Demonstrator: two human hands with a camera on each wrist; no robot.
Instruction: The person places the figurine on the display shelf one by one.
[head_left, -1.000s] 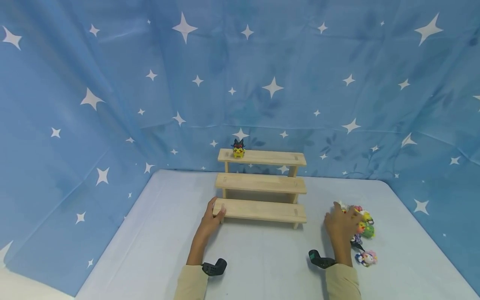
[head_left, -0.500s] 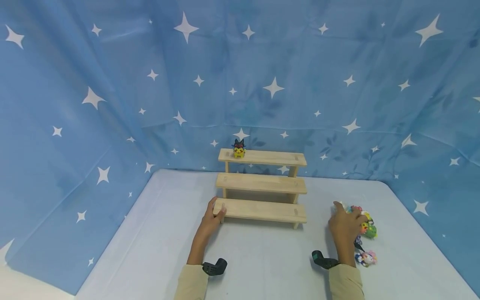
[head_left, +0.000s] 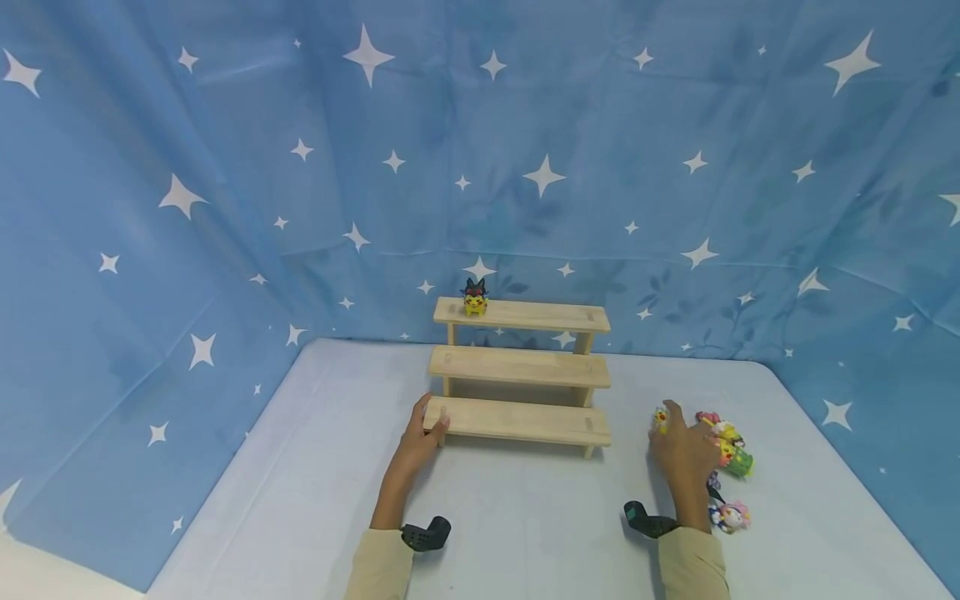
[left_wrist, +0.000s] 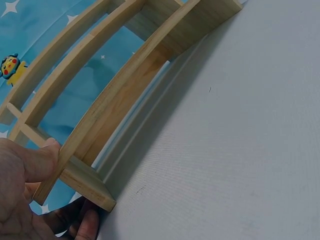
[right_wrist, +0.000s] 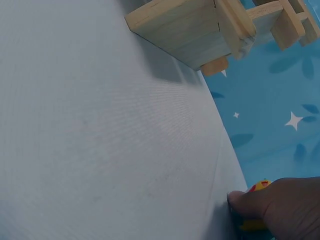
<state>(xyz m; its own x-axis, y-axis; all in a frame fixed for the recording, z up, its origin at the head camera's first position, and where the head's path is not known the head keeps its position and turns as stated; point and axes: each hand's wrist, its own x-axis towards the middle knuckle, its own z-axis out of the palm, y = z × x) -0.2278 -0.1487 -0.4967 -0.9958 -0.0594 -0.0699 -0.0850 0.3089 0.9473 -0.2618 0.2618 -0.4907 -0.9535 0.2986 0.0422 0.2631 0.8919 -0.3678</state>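
While both beige sleeves are reaching forward over the pale table [head_left: 525,533], the two hands are working well apart. Nearest on the right, a pink and white toy figure [head_left: 733,517] is lying just beside the wrist. The right hand [head_left: 682,458] is resting low on the cloth, fingers bent over a small yellow figure [head_left: 661,419] that is peeking out just past the fingertips; in the right wrist view that yellow figure [right_wrist: 257,205] is showing under the curled fingers [right_wrist: 280,205], so the hand seems to be pinching it, though most of the toy is hidden. Just beyond the knuckles to the right, a cluster of small figures [head_left: 727,446] is lying in a loose heap, touching one another.

On the left, the left hand [head_left: 422,437] is gripping the near left corner of the wooden stepped shelf [head_left: 521,367], thumb [left_wrist: 42,162] pressing on the lowest step's edge and fingers wrapping beneath it. Farthest from both hands, a yellow and black figure [head_left: 475,297] is standing upright on the left end of the top step, in front of the blue star-printed backdrop [head_left: 480,150].

Judging the risks: the pinch on the yellow figure looks shallow, so it may be slipping free if lifted quickly. The back of the right hand is sitting close to the heap and could be scattering it. Any tug by the left hand could be rocking the shelf and toppling the figure on top.
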